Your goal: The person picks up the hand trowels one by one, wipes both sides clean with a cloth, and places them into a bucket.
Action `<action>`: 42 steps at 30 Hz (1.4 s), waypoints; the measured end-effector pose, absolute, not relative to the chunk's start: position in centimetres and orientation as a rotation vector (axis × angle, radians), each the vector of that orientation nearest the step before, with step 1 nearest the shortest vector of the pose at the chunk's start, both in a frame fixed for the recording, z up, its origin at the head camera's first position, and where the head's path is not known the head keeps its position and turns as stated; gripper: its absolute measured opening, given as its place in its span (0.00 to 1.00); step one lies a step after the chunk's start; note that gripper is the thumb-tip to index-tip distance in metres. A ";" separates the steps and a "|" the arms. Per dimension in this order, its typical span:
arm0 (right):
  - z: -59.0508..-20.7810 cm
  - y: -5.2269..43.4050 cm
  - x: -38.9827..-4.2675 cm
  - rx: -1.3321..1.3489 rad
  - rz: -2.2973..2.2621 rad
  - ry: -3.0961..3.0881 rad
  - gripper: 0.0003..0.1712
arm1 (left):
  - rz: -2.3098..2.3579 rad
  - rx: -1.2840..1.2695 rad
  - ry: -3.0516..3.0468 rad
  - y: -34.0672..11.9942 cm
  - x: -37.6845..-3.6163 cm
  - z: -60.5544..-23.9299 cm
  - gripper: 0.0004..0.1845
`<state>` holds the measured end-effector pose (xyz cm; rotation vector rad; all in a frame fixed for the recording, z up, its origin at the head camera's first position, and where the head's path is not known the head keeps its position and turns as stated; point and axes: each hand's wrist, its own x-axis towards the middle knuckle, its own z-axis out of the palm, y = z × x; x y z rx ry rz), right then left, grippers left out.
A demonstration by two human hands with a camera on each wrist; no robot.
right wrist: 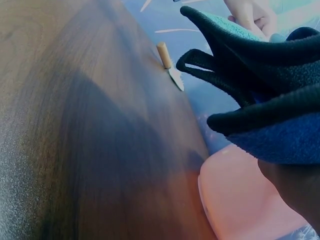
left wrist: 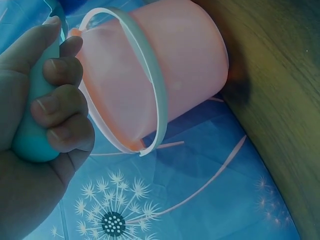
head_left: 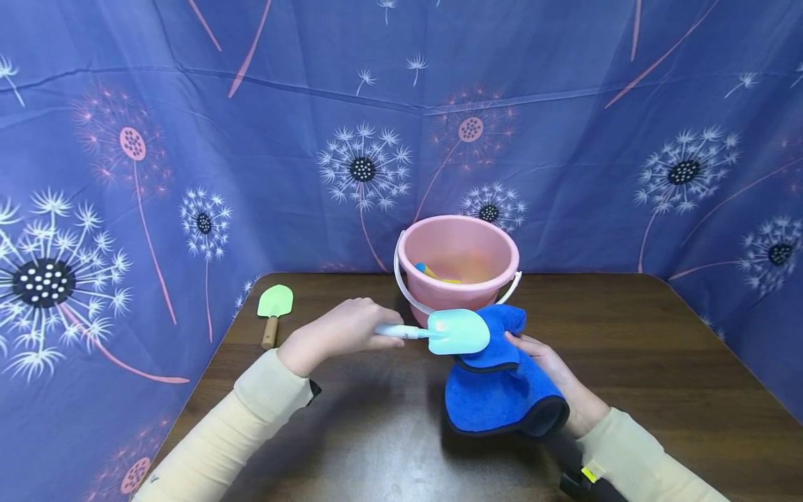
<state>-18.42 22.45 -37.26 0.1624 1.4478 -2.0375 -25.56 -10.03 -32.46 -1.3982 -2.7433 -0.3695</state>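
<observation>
while pale-blue trowel [head_left: 461,332] in left hand [head_left: 348,328], cloth [head_left: 486,399] in right hand [head_left: 558,369]

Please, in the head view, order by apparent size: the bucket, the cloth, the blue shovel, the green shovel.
1. Bucket and cloth: too alike to rank
2. Blue shovel
3. Green shovel

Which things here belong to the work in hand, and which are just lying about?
In hand:
- pale blue trowel, gripped by the left hand
- blue cloth, held by the right hand

Apparently set aside:
- green trowel, on the table
- pink bucket, role unclear, with something yellow and blue inside
</observation>
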 end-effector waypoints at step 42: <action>-36.6 27.3 -18.8 -0.102 -2.083 1.607 0.31 | -0.300 -1.315 -2.701 -12.3 -25.1 -32.9 0.09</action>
